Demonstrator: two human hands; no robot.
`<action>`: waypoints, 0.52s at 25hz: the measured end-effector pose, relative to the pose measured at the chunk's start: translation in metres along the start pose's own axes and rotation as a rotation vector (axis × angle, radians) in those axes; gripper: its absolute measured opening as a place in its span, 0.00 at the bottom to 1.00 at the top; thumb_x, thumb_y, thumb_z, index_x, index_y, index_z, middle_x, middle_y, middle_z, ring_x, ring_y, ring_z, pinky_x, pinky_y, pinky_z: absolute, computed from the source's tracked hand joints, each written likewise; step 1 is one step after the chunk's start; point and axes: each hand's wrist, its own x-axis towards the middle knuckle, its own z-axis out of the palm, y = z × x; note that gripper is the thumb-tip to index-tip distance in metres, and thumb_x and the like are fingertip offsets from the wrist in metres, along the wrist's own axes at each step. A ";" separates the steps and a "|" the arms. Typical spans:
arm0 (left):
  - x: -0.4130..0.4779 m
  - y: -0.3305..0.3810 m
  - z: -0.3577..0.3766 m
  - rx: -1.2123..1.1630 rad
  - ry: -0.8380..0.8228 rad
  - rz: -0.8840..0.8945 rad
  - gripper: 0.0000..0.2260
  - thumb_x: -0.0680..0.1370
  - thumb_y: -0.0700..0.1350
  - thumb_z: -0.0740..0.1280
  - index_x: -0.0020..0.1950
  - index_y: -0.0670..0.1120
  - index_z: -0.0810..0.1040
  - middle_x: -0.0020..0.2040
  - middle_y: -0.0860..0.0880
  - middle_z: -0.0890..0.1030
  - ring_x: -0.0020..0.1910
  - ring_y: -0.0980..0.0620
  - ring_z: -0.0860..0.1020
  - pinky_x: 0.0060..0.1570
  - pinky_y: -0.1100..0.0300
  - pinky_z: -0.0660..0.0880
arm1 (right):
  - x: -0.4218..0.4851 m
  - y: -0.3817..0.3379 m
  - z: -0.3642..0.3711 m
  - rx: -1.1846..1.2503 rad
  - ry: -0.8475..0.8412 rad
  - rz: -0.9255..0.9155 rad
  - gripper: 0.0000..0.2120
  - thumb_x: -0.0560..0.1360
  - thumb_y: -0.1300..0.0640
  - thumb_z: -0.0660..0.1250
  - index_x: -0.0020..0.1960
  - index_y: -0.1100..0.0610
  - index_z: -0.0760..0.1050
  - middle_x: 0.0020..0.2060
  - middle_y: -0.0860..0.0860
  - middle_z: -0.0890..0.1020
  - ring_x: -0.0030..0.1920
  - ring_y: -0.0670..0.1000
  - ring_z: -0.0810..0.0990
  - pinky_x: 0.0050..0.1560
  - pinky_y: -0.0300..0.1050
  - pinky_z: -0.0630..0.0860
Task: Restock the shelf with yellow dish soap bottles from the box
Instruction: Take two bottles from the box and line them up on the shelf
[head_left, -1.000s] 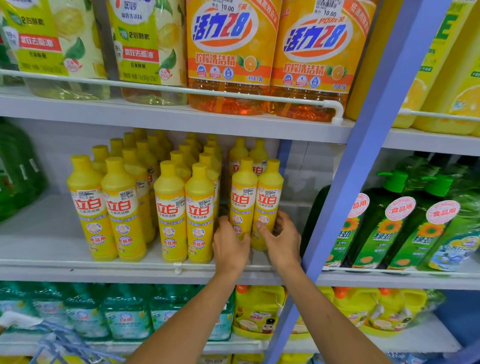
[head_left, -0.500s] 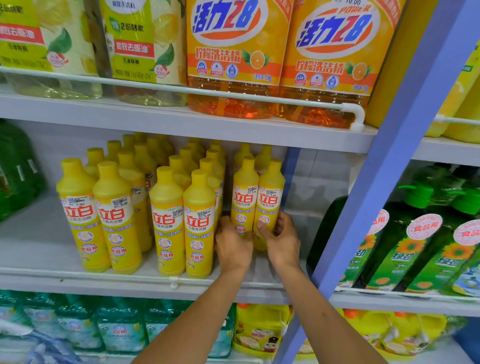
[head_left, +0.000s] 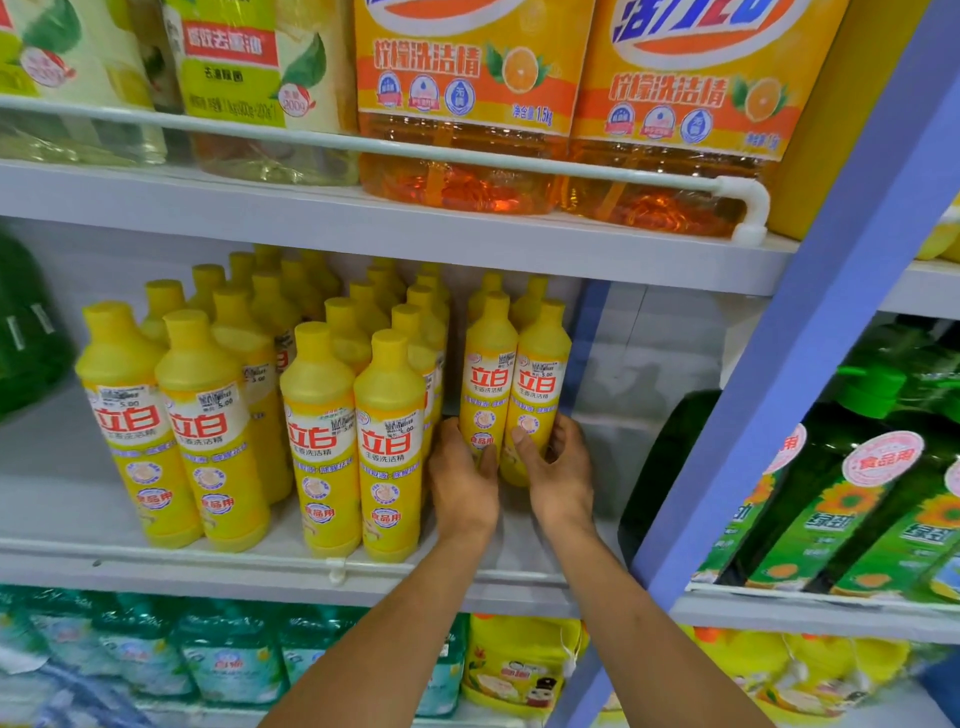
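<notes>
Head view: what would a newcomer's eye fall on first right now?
The left hand and right hand grip a pair of yellow dish soap bottles toward the right of the middle shelf, beside a packed block of matching bottles. Above, big orange jugs fill the upper shelf; a blue post slants across the right.

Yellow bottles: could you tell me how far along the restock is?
Done: four rows stand on the shelf. In hand: left hand and right hand each grip a bottle of a further pair. Left: bare shelf to their right; no box in view.
</notes>
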 end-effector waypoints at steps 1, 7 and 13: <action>0.001 -0.001 0.002 0.009 0.005 0.008 0.19 0.79 0.46 0.71 0.67 0.40 0.74 0.64 0.39 0.79 0.63 0.39 0.78 0.65 0.47 0.73 | 0.002 0.002 0.001 -0.003 0.009 0.000 0.21 0.75 0.51 0.75 0.66 0.52 0.75 0.58 0.48 0.83 0.56 0.46 0.84 0.56 0.44 0.81; 0.008 -0.003 0.008 0.029 0.010 0.021 0.17 0.80 0.47 0.69 0.65 0.40 0.73 0.63 0.39 0.79 0.62 0.39 0.78 0.63 0.49 0.73 | 0.013 0.012 0.009 -0.104 0.035 -0.008 0.23 0.74 0.46 0.75 0.66 0.48 0.75 0.60 0.48 0.83 0.58 0.50 0.83 0.62 0.57 0.80; 0.016 0.000 0.012 0.078 0.001 0.003 0.18 0.80 0.48 0.68 0.68 0.42 0.73 0.65 0.40 0.79 0.63 0.40 0.78 0.63 0.50 0.74 | 0.018 0.015 0.014 -0.144 0.051 -0.036 0.27 0.67 0.37 0.71 0.62 0.46 0.76 0.57 0.47 0.84 0.55 0.50 0.84 0.60 0.58 0.81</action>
